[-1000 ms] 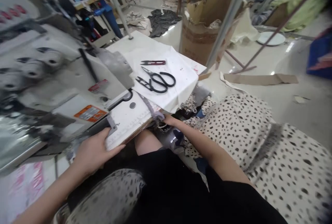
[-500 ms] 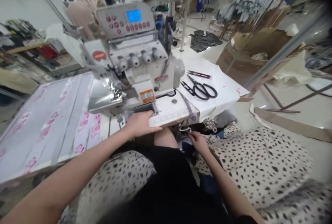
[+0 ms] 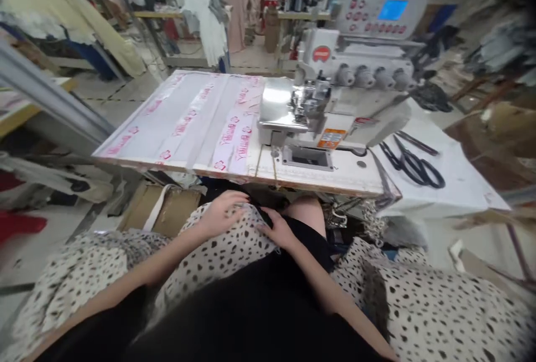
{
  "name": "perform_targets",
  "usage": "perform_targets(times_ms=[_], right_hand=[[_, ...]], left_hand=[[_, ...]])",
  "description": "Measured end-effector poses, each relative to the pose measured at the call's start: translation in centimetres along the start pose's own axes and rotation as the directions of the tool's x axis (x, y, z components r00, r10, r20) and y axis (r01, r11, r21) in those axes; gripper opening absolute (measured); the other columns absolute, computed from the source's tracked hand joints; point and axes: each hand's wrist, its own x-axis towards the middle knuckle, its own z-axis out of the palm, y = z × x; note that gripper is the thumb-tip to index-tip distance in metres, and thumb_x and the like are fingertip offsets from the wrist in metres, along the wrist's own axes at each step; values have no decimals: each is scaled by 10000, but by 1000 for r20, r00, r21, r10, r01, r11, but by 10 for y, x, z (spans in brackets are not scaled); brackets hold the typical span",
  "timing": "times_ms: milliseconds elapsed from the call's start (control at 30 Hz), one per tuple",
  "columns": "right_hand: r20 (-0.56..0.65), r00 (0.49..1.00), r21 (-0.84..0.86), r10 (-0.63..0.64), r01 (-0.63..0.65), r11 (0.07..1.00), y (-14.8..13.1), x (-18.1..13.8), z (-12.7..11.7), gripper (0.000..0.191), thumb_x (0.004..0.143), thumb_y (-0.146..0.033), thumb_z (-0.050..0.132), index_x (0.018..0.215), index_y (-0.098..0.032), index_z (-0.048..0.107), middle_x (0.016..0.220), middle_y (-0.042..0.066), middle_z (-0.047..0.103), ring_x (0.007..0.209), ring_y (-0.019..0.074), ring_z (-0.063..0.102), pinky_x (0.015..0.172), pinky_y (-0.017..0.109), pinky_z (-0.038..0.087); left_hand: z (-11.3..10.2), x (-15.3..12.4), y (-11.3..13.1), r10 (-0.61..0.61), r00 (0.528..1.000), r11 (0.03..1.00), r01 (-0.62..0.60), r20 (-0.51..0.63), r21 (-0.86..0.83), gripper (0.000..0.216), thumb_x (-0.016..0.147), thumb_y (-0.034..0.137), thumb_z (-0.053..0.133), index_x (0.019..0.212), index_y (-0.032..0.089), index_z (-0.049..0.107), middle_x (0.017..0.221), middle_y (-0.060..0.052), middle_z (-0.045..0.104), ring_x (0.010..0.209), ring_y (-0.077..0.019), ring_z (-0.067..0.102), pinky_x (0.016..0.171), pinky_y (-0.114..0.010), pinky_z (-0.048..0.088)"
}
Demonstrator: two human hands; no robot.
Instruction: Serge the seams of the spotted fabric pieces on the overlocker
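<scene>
We see the left hand (image 3: 224,214) and right hand (image 3: 278,229) open on spotted fabric (image 3: 221,256), gripping nothing; the fabric is off the overlock machine (image 3: 355,77), nothing feeding.

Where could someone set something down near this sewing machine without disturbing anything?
The white printed sheet left of the overlock machine has open room up to the table's edge. Crowded: the scissors on the white cloth, and the spotted fabric under the left hand and right hand.
</scene>
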Motion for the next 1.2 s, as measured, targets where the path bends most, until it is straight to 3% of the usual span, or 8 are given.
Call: perform_targets(times_ms=[133,267,433,600,767,967,1067,1200], right_hand=[[251,966,29,62,-71,997,-5,54,29,835,583,-416,743,1314,-166,426,1359,135,426,1248,286,389,1041,428,298],[432,896,26,100,-123,992,-20,68,51,804,576,-442,733,1274,-146,464,1241,126,548,1133,287,510,989,431,364],[611,782,-19,125,-143,990,-54,54,41,543,661,-533,628,999,-108,633,966,111,681,887,290,628,819,435,485],[641,767,-67,39,6,998,-128,65,12,382,683,-487,650,829,-136,687,977,105,675,950,293,593,868,376,460],[804,583,-146,119,0,989,-219,74,6,386,758,-446,609,1015,-160,646,938,68,690,899,276,624,770,326,509],[818,554,-224,-151,550,804,-307,81,55,235,802,-410,537,881,-207,625,845,40,687,804,247,630,679,288,484],[768,536,-282,-351,774,567,-345,70,110,148,797,-283,499,865,-212,609,773,33,673,733,238,622,612,288,456],[708,431,-202,-560,883,424,-371,21,197,320,797,-187,464,1102,-193,558,994,76,655,849,237,610,685,314,471]], left_hand=[[-25,-70,-93,-344,939,939,344,-26,4,641,722,468,591,1219,89,451,1231,-193,512,1132,-319,495,961,-488,407],[-26,-107,-131,-466,875,878,476,130,-54,661,684,459,656,1219,120,467,1193,-145,559,1070,-267,551,943,-410,444],[-30,-120,-136,-496,846,843,523,194,-125,517,779,406,608,1204,138,485,1229,-123,520,1101,-242,520,965,-457,409],[-53,-143,-119,-468,855,844,507,225,-173,322,781,379,615,1026,171,593,1020,-77,622,870,-164,597,815,-349,491],[-86,-193,-92,-482,858,827,513,178,-229,361,543,373,786,811,159,671,810,-42,684,702,-177,613,651,-259,482],[-178,-294,-51,-584,810,793,556,-52,-250,296,714,340,634,968,189,642,994,-24,653,899,-167,599,783,-261,474],[-222,-352,-42,-644,690,719,693,-329,45,231,718,334,605,884,179,644,925,-14,643,829,-149,589,767,-252,466],[-245,-435,-49,-566,455,448,870,-688,206,203,754,297,537,866,166,644,964,-61,593,912,-179,540,865,-299,425]])
